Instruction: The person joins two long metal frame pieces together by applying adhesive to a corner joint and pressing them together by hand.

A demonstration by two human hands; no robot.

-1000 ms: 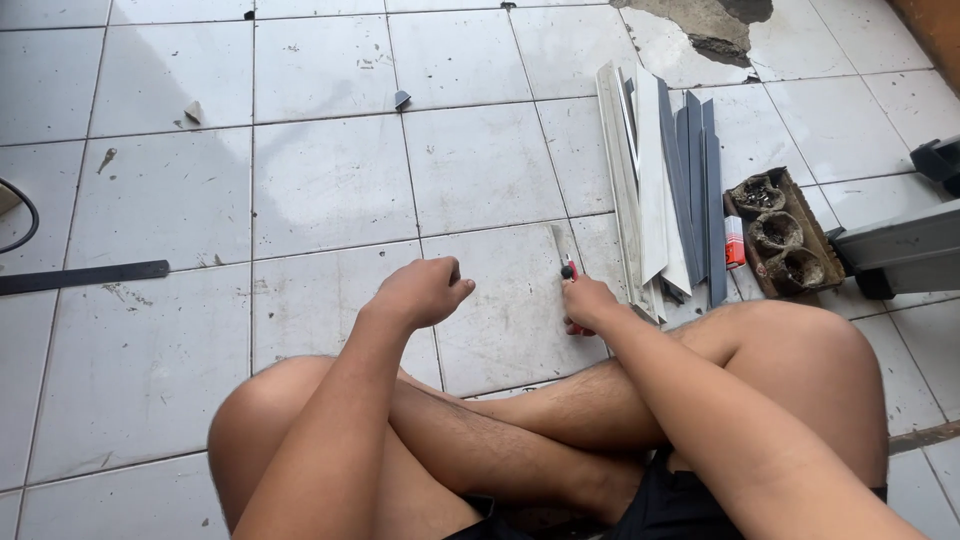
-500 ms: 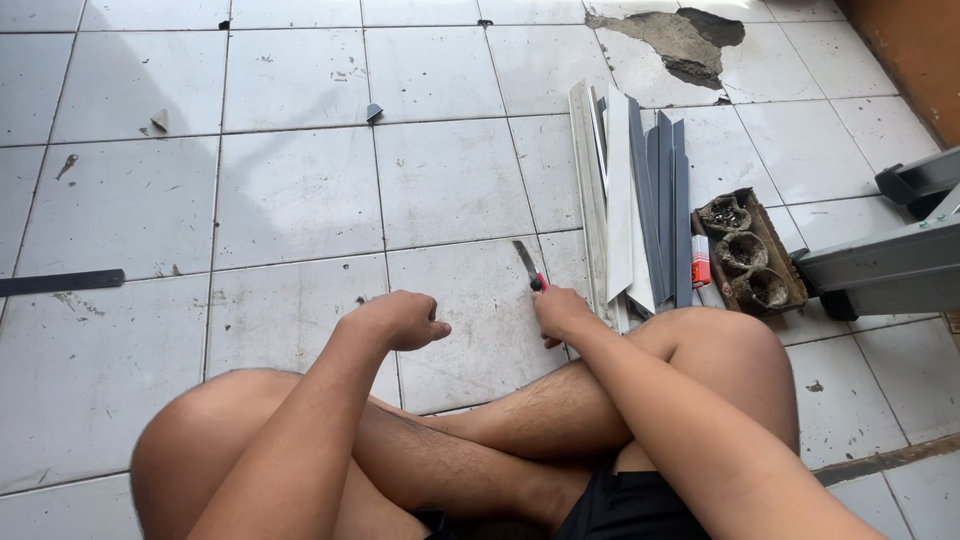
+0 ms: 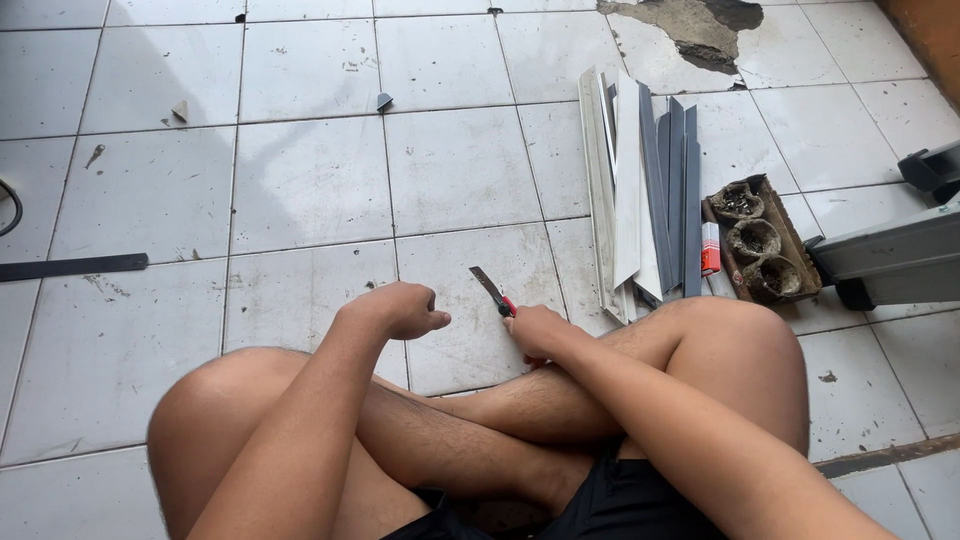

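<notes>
Right hand [image 3: 537,330] is closed round the red handle of a utility knife [image 3: 493,291], blade out and angled up-left, tip just above the floor tiles [image 3: 460,170], ready to cut. Left hand [image 3: 395,310] is curled into a loose fist, holds nothing, hangs above the tile beside the knife. The person sits cross-legged, so both hands work low over the shins. A stack of grey and white strips [image 3: 645,190] lies near on the right, in arm's reach. A small tray with three round pots [image 3: 760,240] sits just beyond.
</notes>
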